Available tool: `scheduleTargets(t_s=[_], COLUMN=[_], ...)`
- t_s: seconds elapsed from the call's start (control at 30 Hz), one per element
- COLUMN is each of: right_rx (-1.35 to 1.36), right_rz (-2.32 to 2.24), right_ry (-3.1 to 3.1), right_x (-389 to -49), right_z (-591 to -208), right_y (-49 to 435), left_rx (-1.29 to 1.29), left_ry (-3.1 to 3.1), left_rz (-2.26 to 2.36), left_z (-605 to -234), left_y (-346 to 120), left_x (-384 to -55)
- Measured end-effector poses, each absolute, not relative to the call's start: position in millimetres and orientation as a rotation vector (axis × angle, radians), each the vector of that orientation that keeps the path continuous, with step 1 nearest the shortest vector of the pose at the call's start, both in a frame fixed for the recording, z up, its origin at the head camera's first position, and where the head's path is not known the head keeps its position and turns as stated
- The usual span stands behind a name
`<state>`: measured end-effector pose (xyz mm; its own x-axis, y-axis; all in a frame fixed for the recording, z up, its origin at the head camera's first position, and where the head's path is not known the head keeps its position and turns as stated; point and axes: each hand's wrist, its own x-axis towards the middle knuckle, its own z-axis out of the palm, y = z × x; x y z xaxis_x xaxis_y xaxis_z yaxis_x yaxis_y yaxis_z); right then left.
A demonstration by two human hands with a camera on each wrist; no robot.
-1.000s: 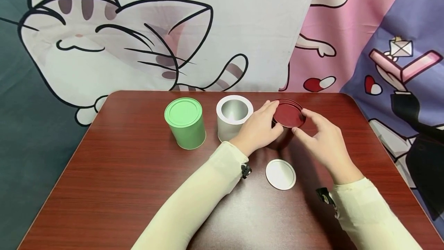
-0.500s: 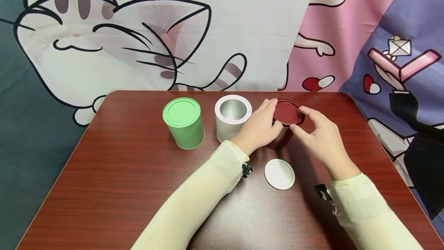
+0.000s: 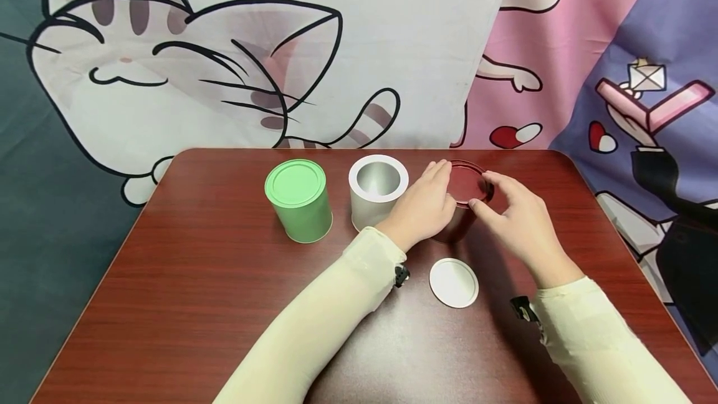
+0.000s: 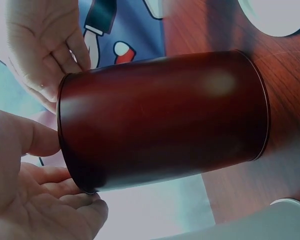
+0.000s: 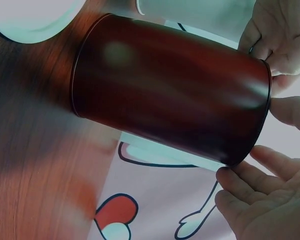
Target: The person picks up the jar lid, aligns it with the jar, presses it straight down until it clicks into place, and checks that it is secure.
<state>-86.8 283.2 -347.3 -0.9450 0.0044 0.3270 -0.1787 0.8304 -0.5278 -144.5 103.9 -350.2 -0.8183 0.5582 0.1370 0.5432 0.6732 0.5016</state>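
A dark red can [image 3: 457, 227] stands upright on the table, with a red lid [image 3: 467, 183] at its top. My left hand [image 3: 422, 209] holds the lid's left side, thumb at the front and fingers along the far edge. From the right, my right hand [image 3: 520, 223] grips the same rim between thumb and fingers. Both wrist views show the can's smooth side [image 4: 160, 122] with thumbs and fingertips at the top rim. Just left of my left hand is a silver-white can [image 3: 361, 209] with an open top. A white round lid [image 3: 454, 283] lies flat in front.
A green can [image 3: 305, 214] with its green lid on stands farther left. The reddish wooden table [image 3: 185, 279] ends just behind the cans, where a cartoon-print cloth [image 3: 426, 48] hangs.
My left thumb has shifted slightly along the lid's front edge, and the red lid looks a little lower on the can. The other cans and the white lid stay in place.
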Motion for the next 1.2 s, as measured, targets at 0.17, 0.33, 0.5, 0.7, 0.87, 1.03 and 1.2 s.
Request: scheduleTargets(t_s=[0.17, 0.33, 0.5, 0.7, 0.87, 1.03, 1.2], right_rx=[0.144, 0.146, 0.136, 0.115, 0.077, 0.068, 0.080], right_rz=[0.815, 0.818, 0.823, 0.817, 0.821, 0.810, 0.822], right_ry=[-2.692, -2.689, -2.689, -2.690, -2.706, -2.690, -2.701], right_x=[-88.5, -88.4, -88.3, -89.0, -89.3, -89.6, -87.7], right_z=[-348.5, -349.2, -348.2, -345.0, -344.0, -344.8, -350.0], right_y=[281.7, 280.7, 281.5, 281.9, 284.1, 284.1, 282.0], left_rx=[0.933, 0.928, 0.920, 0.892, 0.852, 0.841, 0.840], left_ry=[2.844, 2.840, 2.854, 2.876, 2.912, 2.937, 2.938], left_rz=[0.842, 0.898, 0.969, 1.014, 1.041, 1.038, 1.034], left_z=[-350.8, -353.6, -356.2, -356.7, -355.5, -354.4, -353.5], left_y=[102.5, 101.5, 100.6, 99.8, 102.7, 103.3, 102.3], left_x=[-144.5, -145.1, -144.3, -143.7, -144.1, -143.5, -138.8])
